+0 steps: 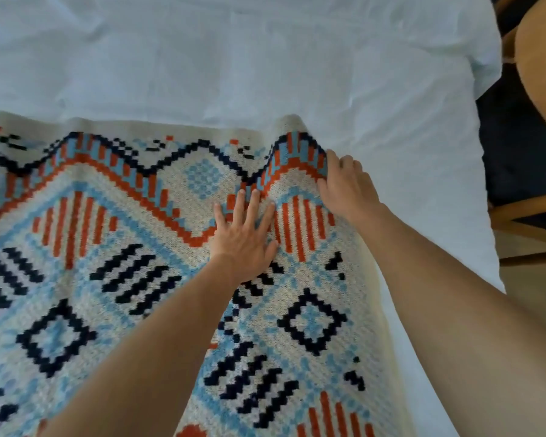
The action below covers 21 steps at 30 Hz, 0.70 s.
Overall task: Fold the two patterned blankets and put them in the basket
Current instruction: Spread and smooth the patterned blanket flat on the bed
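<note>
A patterned blanket (108, 279) lies spread on the pale sheet (234, 58), reaching out to the left of both hands and back under the forearms. The left hand (243, 234) presses flat on it with fingers straight and spread. Just to its right, the right hand (344, 184) grips the blanket's raised far edge, and wooden furniture (536, 89) stands further right.

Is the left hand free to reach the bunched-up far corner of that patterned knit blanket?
Probably yes. The left hand lies flat on the patterned knit blanket just beside the raised corner, with nothing between; the right hand already grips that corner.
</note>
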Available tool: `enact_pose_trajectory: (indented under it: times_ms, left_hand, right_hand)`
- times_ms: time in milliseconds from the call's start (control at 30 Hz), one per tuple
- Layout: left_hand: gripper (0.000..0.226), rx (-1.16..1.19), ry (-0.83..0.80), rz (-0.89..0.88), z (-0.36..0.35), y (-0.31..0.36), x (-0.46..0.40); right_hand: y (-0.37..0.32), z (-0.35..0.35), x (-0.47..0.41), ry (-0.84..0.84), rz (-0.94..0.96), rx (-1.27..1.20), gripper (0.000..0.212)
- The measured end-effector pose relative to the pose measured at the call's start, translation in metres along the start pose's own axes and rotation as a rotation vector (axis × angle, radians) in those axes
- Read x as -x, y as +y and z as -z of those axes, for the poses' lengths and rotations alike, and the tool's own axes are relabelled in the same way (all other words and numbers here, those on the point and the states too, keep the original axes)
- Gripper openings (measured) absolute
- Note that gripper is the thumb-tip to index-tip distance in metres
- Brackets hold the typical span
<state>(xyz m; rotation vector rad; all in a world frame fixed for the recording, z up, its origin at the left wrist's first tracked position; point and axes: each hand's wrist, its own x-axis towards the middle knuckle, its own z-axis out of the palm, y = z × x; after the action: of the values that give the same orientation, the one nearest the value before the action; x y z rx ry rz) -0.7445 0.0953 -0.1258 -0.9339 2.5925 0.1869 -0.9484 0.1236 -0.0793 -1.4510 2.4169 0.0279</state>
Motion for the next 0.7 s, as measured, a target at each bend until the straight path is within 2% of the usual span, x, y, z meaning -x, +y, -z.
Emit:
enact_pose_trajectory:
  times_ms: [100,200,300,400,533,700]
  left_hand:
    - [0.07,-0.003,0.005,0.008,0.0,0.001,-0.001]
    - [0.07,0.017,0.031,0.015,0.002,0.001,0.001]
    - [0.069,0.048,0.079,0.014,0.009,0.005,0.006]
    - [0.069,0.072,0.143,-0.015,0.023,0.013,0.006]
    - [0.067,0.098,0.14,-0.028,0.039,0.027,-0.003]
    - [0.066,0.089,0.082,0.011,0.035,0.038,-0.004]
  right_hand:
    - [-0.011,-0.005,0.002,0.0,0.033,-0.092,0.052]
    - [-0.018,-0.004,0.012,0.071,0.112,-0.102,0.048]
    - [-0.012,0.007,0.025,0.209,0.175,0.043,0.045]
    - [0.008,0.028,0.036,0.346,0.16,0.249,0.043]
    - [0.035,0.047,0.045,0.342,0.057,0.373,0.042]
    - [0.03,0.031,0.046,0.18,-0.085,0.363,0.063]
